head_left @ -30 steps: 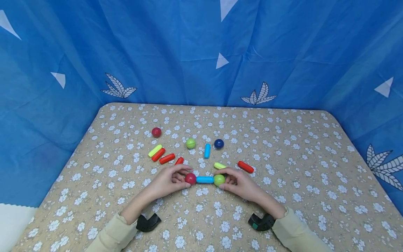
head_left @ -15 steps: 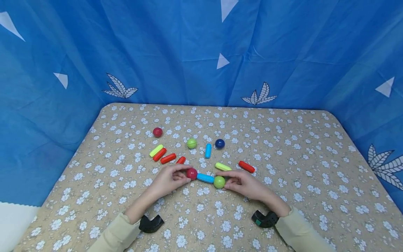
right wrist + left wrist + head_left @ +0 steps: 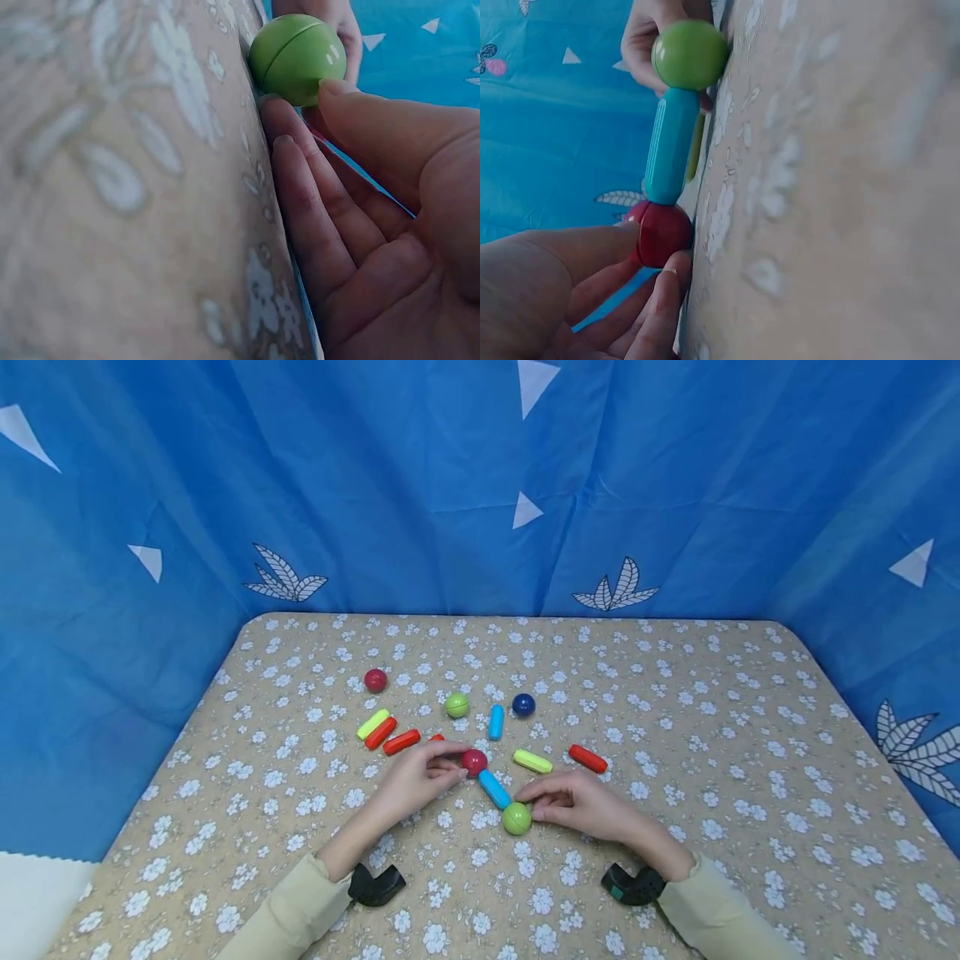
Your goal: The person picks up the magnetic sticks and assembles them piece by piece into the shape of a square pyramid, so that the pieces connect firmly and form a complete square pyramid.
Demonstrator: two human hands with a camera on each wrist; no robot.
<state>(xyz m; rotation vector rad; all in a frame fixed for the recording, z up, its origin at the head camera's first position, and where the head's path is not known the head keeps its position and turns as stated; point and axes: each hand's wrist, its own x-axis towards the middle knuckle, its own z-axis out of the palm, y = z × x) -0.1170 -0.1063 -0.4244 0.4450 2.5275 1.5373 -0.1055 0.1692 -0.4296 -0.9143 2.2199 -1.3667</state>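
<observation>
A light-blue ridged rod (image 3: pixel 494 789) lies slanted on the cloth, joined end to end between a red ball (image 3: pixel 474 762) and a green ball (image 3: pixel 517 818). My left hand (image 3: pixel 420 777) pinches the red ball; the left wrist view shows thumb and fingertips on either side of that ball (image 3: pixel 660 234). On the nearer, right end, my right hand (image 3: pixel 581 802) holds the green ball. Its thumb and fingertips meet the ball (image 3: pixel 298 60) in the right wrist view. Just behind my left fingers, a red rod (image 3: pixel 437 737) is partly hidden.
Behind the hands lie a second red ball (image 3: pixel 376 680), another green ball (image 3: pixel 457 705), a dark-blue ball (image 3: pixel 523 705) and a blue rod (image 3: pixel 496 723). Yellow rods (image 3: pixel 532 761) and red rods (image 3: pixel 587 758) are scattered around. A blue curtain (image 3: pixel 480 485) rises behind the flowered tablecloth (image 3: pixel 712 710).
The joined piece has turned from level to slanted. Its red-ball end moved away and right with my left hand, while its green-ball end came nearer and slightly left.
</observation>
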